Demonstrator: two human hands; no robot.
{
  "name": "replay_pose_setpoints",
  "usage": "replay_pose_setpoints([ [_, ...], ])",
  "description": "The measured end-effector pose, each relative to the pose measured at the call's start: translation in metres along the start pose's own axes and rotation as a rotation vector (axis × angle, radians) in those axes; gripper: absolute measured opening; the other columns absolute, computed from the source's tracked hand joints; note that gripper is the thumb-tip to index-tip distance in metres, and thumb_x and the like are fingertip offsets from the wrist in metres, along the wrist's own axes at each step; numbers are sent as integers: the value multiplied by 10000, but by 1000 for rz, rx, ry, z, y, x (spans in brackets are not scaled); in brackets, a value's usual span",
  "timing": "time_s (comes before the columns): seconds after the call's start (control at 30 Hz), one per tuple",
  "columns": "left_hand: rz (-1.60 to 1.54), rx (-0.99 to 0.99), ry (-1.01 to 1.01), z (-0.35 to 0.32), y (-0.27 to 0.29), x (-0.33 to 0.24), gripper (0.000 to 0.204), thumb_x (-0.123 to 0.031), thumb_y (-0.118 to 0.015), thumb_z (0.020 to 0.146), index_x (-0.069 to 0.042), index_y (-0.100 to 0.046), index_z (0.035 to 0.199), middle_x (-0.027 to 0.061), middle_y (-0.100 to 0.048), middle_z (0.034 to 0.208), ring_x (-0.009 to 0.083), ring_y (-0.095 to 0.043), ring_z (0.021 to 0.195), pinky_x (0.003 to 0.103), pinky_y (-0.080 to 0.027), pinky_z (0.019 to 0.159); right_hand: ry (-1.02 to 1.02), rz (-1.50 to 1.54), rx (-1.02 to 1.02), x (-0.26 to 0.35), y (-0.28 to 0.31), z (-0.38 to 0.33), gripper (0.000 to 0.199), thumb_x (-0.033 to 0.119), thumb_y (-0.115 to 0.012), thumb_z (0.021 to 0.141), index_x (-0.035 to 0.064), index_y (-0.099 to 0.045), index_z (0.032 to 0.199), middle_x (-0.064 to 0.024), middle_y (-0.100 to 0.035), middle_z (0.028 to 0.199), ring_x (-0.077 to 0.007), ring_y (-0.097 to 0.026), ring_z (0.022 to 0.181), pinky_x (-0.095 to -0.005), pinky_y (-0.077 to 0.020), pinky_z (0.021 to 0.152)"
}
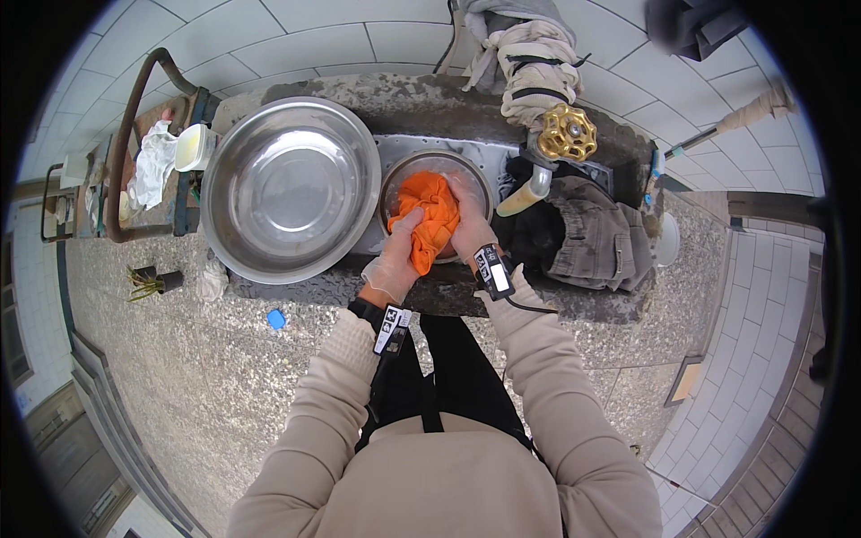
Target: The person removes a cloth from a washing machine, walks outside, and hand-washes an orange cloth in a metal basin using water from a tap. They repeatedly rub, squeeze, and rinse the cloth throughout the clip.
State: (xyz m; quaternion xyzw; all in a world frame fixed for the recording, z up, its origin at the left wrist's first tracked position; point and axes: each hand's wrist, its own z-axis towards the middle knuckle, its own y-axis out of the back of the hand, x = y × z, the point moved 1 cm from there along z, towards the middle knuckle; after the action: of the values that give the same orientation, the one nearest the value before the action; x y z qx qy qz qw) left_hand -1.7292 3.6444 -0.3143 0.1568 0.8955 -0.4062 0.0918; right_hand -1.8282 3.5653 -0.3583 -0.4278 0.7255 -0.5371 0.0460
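Orange cloth (424, 211): found bunched in the small metal bowl (434, 158), reaching over toward its near rim. Had the left hand (401, 255) gripping the lower left side and the right hand (470, 220) holding the right side, wrapped partly out of sight. Looked midway through handling, not yet set down; could not tell how thoroughly wetted or cleaned. Saw no cloth in the large metal basin (291, 188). Noted the grey garment (601, 233) lying untouched beside the tap (570, 133), perhaps left undone.
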Motion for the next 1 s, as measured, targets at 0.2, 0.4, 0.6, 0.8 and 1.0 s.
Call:
replay_pose_setpoints([
  [0.2, 18, 59, -129, 0, -6, 1, 311, -223, -484, 889, -33, -489, 1135, 84, -555, 1106, 197, -540, 1013, 325, -447, 873, 385, -512, -375, -19, -15, -11, 246, 4, -422, 880, 14, -582, 1067, -63, -503, 1203, -176, -516, 1033, -282, -412, 908],
  [0.4, 91, 57, -62, 6, -9, 17, 335, -319, -428, 917, -89, -482, 1155, 61, -542, 1107, 185, -525, 998, 329, -416, 880, 667, -1425, -173, -30, -32, -32, 386, 209, -368, 931, 38, -402, 1275, -113, -384, 1327, -232, -368, 1219, -311, -270, 1027],
  [0.6, 327, 92, -163, 10, -9, 30, 497, -449, -328, 926, -65, -430, 1224, 78, -492, 1187, 179, -461, 1081, 314, -351, 940, 207, -581, -245, -24, -34, -25, 477, 391, -390, 915, 63, -374, 1259, -114, -481, 1172, -199, -509, 1010, -313, -435, 859],
  [0.8, 972, 39, -203, 21, 7, 26, 734, -623, -210, 871, -18, -430, 1223, 115, -495, 1156, 189, -467, 1034, 260, -362, 897, 99, -365, -319, -26, -43, -31, 744, 190, -635, 787, 95, -156, 1348, -110, -511, 1051, -198, -546, 847, -311, -493, 670],
  [1.0, 301, 205, -46, 23, 9, 18, 737, -633, -219, 862, -32, -393, 1251, 126, -465, 1237, 234, -455, 1131, 308, -334, 961, 186, -790, -283, -27, -27, -22, 938, 215, -715, 707, 33, -75, 1368, -156, -389, 1208, -246, -446, 1071, -341, -422, 864],
])
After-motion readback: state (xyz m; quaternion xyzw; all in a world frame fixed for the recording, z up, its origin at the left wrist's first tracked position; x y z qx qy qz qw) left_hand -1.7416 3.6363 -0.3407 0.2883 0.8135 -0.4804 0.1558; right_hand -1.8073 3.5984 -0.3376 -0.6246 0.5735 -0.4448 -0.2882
